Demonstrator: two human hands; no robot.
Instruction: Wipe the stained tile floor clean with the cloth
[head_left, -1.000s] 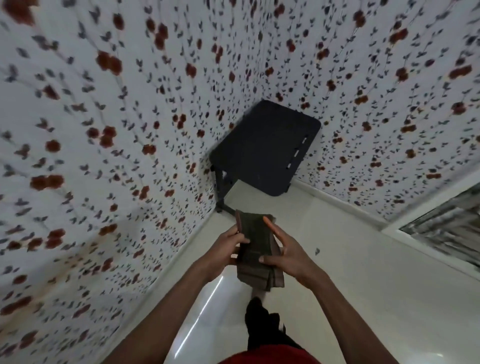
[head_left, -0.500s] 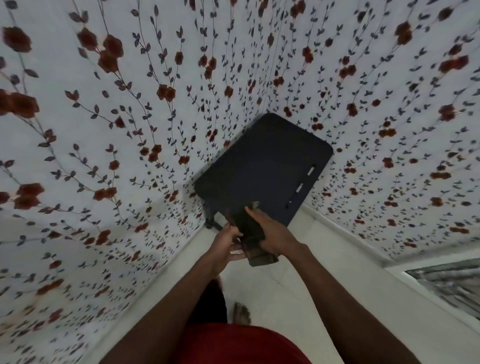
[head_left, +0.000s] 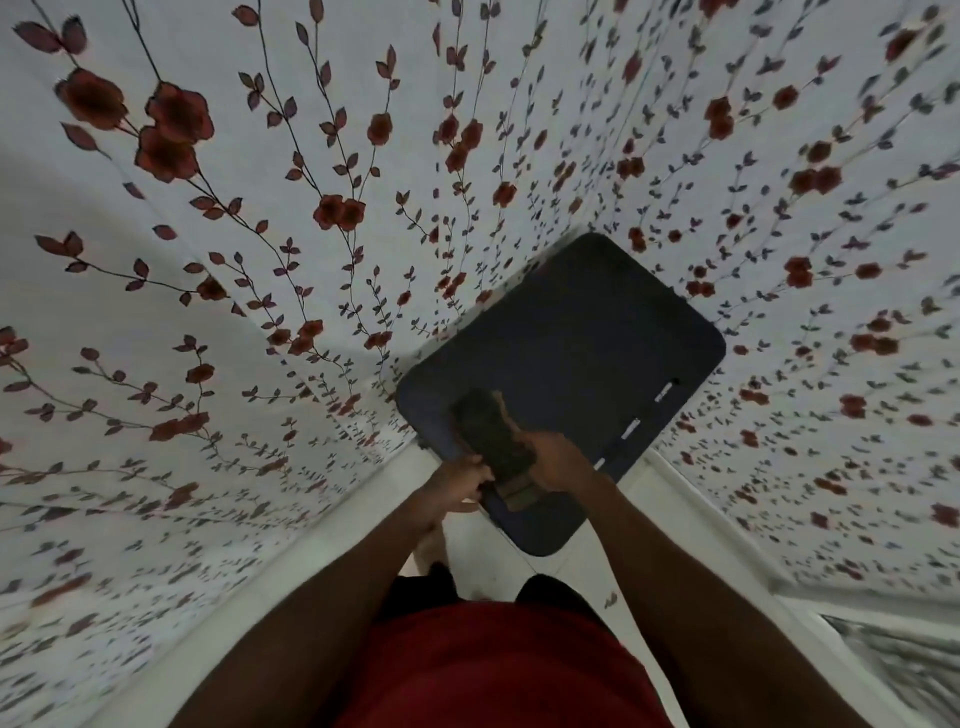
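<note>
A folded dark olive cloth (head_left: 491, 441) lies between both hands, above the near corner of a small black table (head_left: 582, 353). My left hand (head_left: 457, 486) pinches the cloth's lower left edge. My right hand (head_left: 558, 460) grips its right side. The pale tile floor (head_left: 639, 551) shows only in narrow strips around the table and beside my legs; no stain is visible on those strips.
The black table stands in a corner between two walls covered in white fabric with red flowers (head_left: 260, 260). A white skirting (head_left: 717, 525) runs along the right wall. A grille or window frame (head_left: 898, 660) sits at the lower right. My red shirt (head_left: 493, 670) fills the bottom.
I have stepped closer to the corner; the table now sits right under my hands. The cloth, hanging and half unfolded a second ago, is now folded compactly over the table.
</note>
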